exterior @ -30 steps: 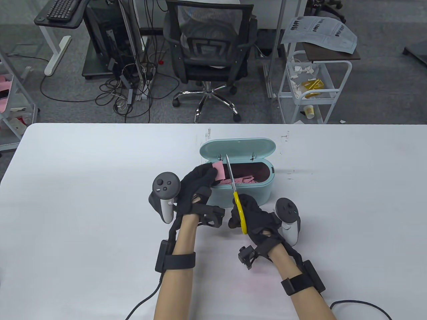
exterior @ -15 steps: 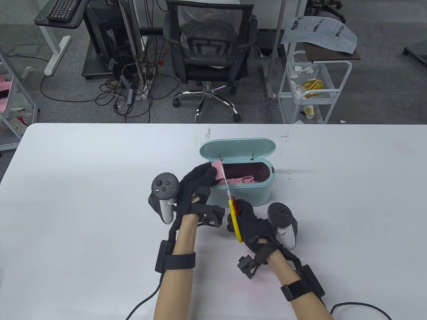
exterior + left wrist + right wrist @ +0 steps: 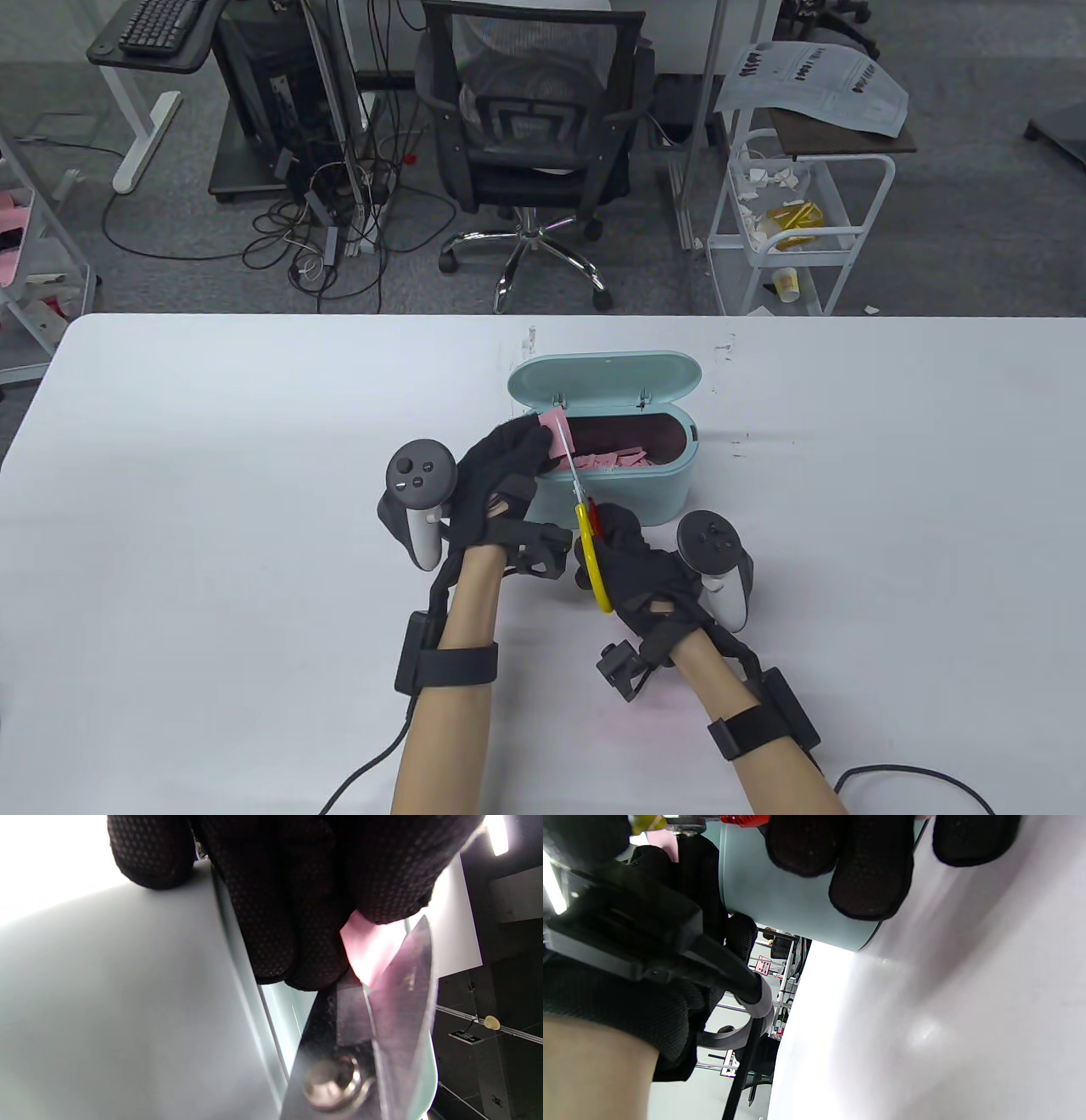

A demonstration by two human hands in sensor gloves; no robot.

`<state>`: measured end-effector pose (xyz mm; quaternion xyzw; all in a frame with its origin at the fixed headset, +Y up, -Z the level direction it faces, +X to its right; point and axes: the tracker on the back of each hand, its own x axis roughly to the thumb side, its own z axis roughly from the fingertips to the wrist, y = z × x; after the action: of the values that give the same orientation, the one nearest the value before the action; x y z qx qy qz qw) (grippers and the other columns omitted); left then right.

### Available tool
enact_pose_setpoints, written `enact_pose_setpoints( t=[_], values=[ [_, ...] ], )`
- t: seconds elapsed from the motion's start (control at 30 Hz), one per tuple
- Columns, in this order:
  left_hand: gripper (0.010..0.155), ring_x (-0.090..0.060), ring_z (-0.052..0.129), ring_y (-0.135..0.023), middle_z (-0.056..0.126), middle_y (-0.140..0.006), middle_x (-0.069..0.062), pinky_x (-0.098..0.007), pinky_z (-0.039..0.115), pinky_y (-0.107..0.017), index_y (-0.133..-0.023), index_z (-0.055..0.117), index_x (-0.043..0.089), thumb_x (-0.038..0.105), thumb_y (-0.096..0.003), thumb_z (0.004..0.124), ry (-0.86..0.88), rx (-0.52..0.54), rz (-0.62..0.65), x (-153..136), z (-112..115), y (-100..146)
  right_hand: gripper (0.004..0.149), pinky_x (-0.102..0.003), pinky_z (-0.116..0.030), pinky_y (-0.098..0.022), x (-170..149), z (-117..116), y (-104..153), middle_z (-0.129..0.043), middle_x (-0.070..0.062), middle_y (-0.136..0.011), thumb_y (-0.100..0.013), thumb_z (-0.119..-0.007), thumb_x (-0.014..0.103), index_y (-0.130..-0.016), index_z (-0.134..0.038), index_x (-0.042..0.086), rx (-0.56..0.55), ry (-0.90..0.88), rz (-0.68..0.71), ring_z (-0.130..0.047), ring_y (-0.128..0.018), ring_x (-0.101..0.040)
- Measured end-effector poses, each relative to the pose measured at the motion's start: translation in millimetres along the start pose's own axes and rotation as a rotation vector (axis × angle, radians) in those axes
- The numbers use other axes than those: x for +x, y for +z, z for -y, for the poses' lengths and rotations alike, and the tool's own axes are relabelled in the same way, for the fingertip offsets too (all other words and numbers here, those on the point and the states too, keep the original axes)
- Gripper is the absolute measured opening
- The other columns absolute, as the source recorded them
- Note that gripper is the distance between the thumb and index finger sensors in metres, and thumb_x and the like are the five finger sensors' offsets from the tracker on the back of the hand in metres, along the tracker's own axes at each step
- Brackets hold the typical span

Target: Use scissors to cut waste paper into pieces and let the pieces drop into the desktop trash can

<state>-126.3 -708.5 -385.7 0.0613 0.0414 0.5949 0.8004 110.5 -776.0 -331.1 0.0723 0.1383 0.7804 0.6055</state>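
Note:
A mint-green desktop trash can (image 3: 632, 497) stands open mid-table, its lid (image 3: 607, 378) tipped back, with several pink paper pieces (image 3: 615, 460) inside. My left hand (image 3: 505, 463) pinches a small pink paper (image 3: 557, 430) over the can's left end. My right hand (image 3: 632, 560) grips the yellow-and-red-handled scissors (image 3: 585, 518), whose blades reach up to the paper. In the left wrist view the blades (image 3: 394, 1001) sit against the paper (image 3: 367, 948) just under my fingertips (image 3: 297, 942). The right wrist view shows my fingers (image 3: 869, 878) in front of the can's wall (image 3: 780, 908).
The white table (image 3: 212, 509) extends wide on both sides of the can. Cables trail from both wrists at the near edge. Beyond the far edge stand an office chair (image 3: 530, 136), a white trolley (image 3: 793, 212) and a desk with cables.
My right hand has slid left and toward me, drawing the scissors back so the blade tips now meet the paper's edge. The left hand and paper have held still.

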Motion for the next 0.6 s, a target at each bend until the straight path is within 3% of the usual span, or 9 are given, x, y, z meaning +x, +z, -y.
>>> enact_pose_setpoints(
  t=[0.6],
  values=[
    [0.036,-0.010,0.113,-0.058,0.112,-0.065,0.010,-0.045,0.079,-0.057,-0.078,0.096,0.034,0.048,-0.0465,0.085,-0.004,-0.011,0.008,0.2,0.9,-0.8,0.074,-0.060,-0.072,-0.054,-1.2,4.8,-2.0,-0.086,0.007,-0.064,-0.037,-0.071,0.060,-0.094,-0.046,0.020,-0.056,-0.011,0.030,-0.099,-0.043,-0.022]
  ],
)
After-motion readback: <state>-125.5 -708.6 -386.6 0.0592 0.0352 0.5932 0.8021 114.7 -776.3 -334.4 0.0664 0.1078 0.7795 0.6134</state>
